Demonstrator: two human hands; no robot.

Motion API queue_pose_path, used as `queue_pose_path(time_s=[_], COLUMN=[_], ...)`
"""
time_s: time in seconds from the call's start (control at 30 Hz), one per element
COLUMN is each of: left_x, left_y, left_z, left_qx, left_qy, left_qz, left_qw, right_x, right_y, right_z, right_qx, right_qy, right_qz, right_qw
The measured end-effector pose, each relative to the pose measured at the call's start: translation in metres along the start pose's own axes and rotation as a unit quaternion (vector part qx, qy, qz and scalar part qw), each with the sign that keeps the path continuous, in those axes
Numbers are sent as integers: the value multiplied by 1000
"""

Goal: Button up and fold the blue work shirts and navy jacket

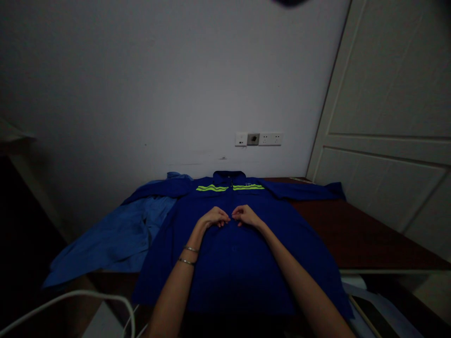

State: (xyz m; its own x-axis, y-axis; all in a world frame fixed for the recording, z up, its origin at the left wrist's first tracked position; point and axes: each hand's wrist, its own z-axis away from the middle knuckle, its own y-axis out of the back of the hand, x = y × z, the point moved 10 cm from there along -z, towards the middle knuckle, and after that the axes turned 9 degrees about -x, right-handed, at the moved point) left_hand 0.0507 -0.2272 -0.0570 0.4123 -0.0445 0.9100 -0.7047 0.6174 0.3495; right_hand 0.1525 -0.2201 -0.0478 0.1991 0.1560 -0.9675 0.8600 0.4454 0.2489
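A dark blue work shirt (207, 249) with yellow-green reflective strips across the chest lies face up, collar toward the wall and sleeves spread to both sides. At its front opening, my left hand (215, 217) pinches the cloth with bent fingers. Just to the right, my right hand (245, 215) pinches the opposite side of the opening, its fingertips almost meeting those of my left. Whether a button sits between the fingers is too small to make out. The lower part of the shirt hangs toward me over the table's front edge.
A lighter blue garment (109, 234) lies crumpled under the left sleeve. The dark red table (338, 230) shows at the right, beside a white panelled door (387, 117). Wall sockets (270, 139) sit above the table. A white cable (81, 293) loops at lower left.
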Motion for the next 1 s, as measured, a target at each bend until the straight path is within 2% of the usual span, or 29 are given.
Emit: queue_pose_path(time_s=[0.17, 0.33, 0.43, 0.57, 0.63, 0.83, 1.0], left_x=[-4, 2, 4, 2, 2, 5, 9], left_y=[2, 5, 5, 5, 4, 2, 7], left_z=[-3, -2, -1, -1, -2, -4, -1], left_qx=[-4, 21, 26, 24, 18, 0, 44], left_qy=[2, -19, -11, 0, -4, -20, -21], left_qz=[-2, 21, 21, 22, 19, 9, 34], left_qw=[1000, 999, 999, 999, 1000, 1000, 998], right_x=[-6, -27, -44, -59, -59, -55, -59], right_y=[-2, -3, -7, -12, -12, -10, -13], right_z=[3, 17, 25, 34, 34, 34, 38], right_qx=[16, 55, 69, 110, 121, 136, 127], right_qy=[10, 58, 111, 176, 180, 192, 217], right_qz=[29, 120, 215, 332, 345, 326, 329], right_qw=[999, 990, 968, 920, 913, 916, 910])
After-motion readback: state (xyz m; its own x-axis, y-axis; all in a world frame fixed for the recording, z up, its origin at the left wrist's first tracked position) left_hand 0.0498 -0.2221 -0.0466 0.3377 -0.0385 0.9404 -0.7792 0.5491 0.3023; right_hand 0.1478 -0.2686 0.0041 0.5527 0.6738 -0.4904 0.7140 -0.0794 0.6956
